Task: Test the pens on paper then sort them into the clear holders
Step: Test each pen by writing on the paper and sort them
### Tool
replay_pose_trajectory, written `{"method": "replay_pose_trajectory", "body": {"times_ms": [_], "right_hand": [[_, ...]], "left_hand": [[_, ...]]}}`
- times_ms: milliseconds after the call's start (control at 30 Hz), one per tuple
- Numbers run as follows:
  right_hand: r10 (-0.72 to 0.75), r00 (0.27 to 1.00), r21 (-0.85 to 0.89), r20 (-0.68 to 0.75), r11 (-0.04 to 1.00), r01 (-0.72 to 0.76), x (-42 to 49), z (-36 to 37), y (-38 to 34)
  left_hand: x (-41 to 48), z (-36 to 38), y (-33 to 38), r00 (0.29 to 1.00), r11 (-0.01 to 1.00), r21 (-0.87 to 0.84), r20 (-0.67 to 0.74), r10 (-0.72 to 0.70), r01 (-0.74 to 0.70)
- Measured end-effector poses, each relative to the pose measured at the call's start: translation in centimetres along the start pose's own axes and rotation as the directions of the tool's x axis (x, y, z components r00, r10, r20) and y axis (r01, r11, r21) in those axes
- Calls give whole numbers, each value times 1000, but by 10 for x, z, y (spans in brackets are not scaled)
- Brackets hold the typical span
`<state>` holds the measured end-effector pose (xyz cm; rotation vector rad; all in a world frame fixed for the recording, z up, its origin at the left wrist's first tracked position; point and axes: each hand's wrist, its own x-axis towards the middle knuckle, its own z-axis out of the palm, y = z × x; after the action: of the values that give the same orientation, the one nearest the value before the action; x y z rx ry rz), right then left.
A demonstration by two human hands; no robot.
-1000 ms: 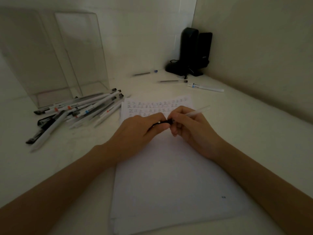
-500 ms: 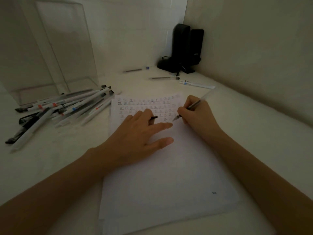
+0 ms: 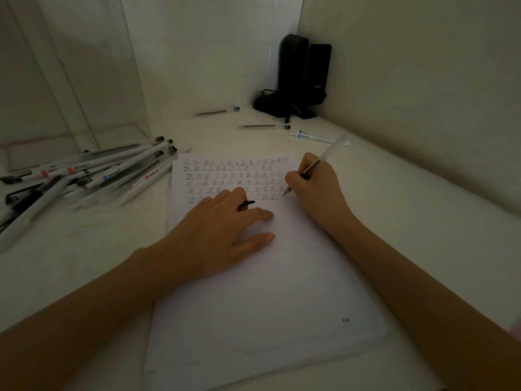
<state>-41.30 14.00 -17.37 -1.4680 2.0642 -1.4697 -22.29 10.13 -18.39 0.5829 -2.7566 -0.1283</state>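
Right hand [image 3: 315, 193] grips pen [image 3: 334, 146], tip on paper [image 3: 267, 300]. Left hand [image 3: 214, 238] rests on paper just beside, cap [image 3: 248, 203] pinched between fingers.

head view | faces forward and down | close above paper [image 3: 267, 292]

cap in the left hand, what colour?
Black cap, clearest in the head view.
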Motion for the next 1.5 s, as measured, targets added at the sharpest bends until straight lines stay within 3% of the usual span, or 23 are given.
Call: {"method": "replay_pose_trajectory", "body": {"times_ms": [1133,1300,1400,1500], "right_hand": [[0,1000,-8,-10,1000,0,0,-1,2],[-36,998,262,-48,964,47,-1,-6,-3],[-70,997,386,27,921,54,-2,-8,-7],[-48,988,609,150,791,-54,-6,-8,-14]], "left_hand": [[-2,-2,0,1000,1000,-20,30,-2,2],[1,-2,-3,984,921,-355,-16,-177,160],[3,-4,-10,956,853,-467,-50,-289,233],[2,-8,-15,928,763,-590,-62,-367,263]]}}
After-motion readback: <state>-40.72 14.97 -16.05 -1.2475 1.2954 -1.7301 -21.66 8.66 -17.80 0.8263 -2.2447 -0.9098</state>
